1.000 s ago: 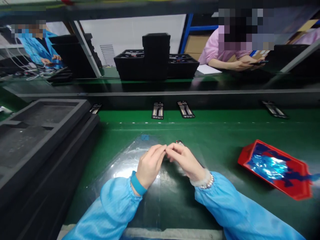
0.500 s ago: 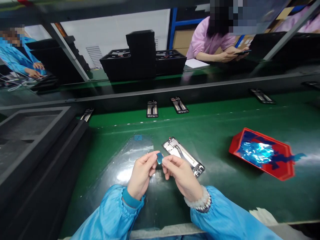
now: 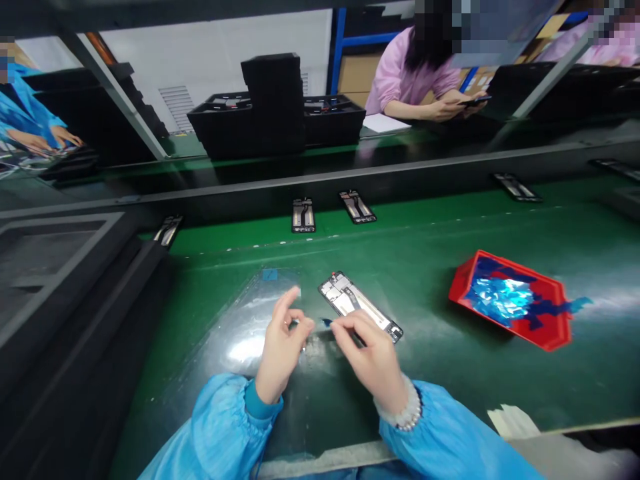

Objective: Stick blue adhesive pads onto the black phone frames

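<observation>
A bare phone frame (image 3: 360,306) lies on the green belt just beyond my hands. My right hand (image 3: 367,353) pinches a small blue film piece (image 3: 327,323) near the frame's near end. My left hand (image 3: 283,347) hovers beside it over a clear plastic sheet (image 3: 235,333), thumb and middle fingers curled together, index finger raised; I cannot make out anything in it. Both wrists wear blue sleeves.
A red tray (image 3: 507,303) full of blue film scraps sits to the right. Dark foam trays (image 3: 65,280) stack at the left. More phone frames (image 3: 303,215) lie along the belt's far edge. Black trays (image 3: 275,117) stand beyond. Other people work across the line.
My hands have dropped lower and drawn apart. The blue film piece, held between both hands before, is now in my right hand only. My left index finger has lifted.
</observation>
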Tool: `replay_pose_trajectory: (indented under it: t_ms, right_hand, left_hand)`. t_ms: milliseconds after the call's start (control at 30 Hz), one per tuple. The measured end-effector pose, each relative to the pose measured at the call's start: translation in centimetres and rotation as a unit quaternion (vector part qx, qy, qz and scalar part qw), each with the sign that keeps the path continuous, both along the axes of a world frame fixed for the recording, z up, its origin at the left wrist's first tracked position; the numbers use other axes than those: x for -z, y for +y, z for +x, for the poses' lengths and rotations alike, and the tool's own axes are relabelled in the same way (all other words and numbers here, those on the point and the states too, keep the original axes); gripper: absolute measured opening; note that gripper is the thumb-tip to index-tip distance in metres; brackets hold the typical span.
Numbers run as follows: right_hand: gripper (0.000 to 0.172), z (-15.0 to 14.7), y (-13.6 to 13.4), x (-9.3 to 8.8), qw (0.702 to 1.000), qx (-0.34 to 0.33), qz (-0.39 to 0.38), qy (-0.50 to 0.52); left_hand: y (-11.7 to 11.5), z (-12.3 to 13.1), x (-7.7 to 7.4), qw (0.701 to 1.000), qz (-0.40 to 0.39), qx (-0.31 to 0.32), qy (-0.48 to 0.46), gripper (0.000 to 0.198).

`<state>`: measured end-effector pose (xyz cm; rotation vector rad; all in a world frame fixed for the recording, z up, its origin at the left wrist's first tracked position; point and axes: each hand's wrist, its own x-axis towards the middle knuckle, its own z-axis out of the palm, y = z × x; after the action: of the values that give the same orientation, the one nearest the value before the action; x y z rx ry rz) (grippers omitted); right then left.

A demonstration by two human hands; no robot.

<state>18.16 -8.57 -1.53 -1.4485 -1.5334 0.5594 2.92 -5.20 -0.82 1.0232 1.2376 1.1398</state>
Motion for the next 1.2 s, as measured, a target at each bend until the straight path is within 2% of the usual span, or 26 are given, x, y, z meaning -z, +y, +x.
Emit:
replay_pose_trajectory:
  t_ms: [33, 67, 167, 233, 333, 400, 433, 533, 567, 767, 967, 1200]
  right_hand:
    - [0.019, 1.1, 0.2, 0.4, 0.997, 0.025, 0.024, -0.074]
    - [0.027, 2.3, 0.3, 0.9, 0.988, 0.051, 0.036, -0.142]
    - [0.078, 4.4, 0.4, 2.6, 0.960, 0.087, -0.010, -0.266]
    - [0.090, 4.2, -0.2, 3.4, 0.958, 0.073, -0.050, -0.273]
    - [0.094, 2.2, -1.9, 3.5, 0.976, 0.039, -0.057, -0.206]
    - [0.087, 1.0, -2.8, 2.8, 0.988, 0.015, -0.029, -0.149]
    - [0.074, 0.7, -3.0, 2.4, 0.992, 0.012, -0.011, -0.125]
    - [0.017, 0.8, -2.3, 0.8, 0.997, 0.023, 0.034, -0.072]
    - [0.012, 1.0, -1.8, 0.4, 0.997, 0.025, 0.036, -0.062]
    - [0.019, 1.0, 1.2, -1.1, 0.997, -0.023, 0.017, -0.068]
    - [0.019, 0.9, 1.7, -1.2, 0.996, -0.057, 0.002, -0.062]
    - [0.020, 1.1, 1.8, -1.3, 0.996, -0.066, 0.009, -0.065]
  left_hand:
    - [0.2, -0.1, 0.0, 1.000, -0.015, -0.004, 0.004, 0.056]
    - [0.4, -0.2, 0.1, 0.999, -0.047, 0.000, -0.009, 0.060]
    - [0.6, 0.2, 0.4, 0.987, -0.151, 0.049, -0.040, 0.054]
    - [0.4, 0.7, 0.8, 0.979, -0.184, 0.079, -0.048, 0.051]
    - [-0.1, 1.4, 1.3, 0.989, -0.109, 0.083, -0.062, 0.047]
    - [-0.3, 1.4, 1.3, 0.994, -0.043, 0.073, -0.067, 0.041]
    - [-0.4, 1.3, 1.2, 0.995, -0.024, 0.072, -0.069, 0.040]
    - [-0.7, 0.9, 0.7, 0.991, -0.010, 0.108, -0.082, 0.040]
    - [-0.7, 0.8, 0.5, 0.988, -0.013, 0.124, -0.088, 0.042]
    - [-1.2, 0.9, 0.5, 0.985, -0.065, 0.131, -0.093, 0.067]
    - [-1.5, 0.9, 0.3, 0.982, -0.068, 0.162, -0.065, 0.063]
    - [-1.6, 0.8, 0.1, 0.981, -0.070, 0.173, -0.043, 0.069]
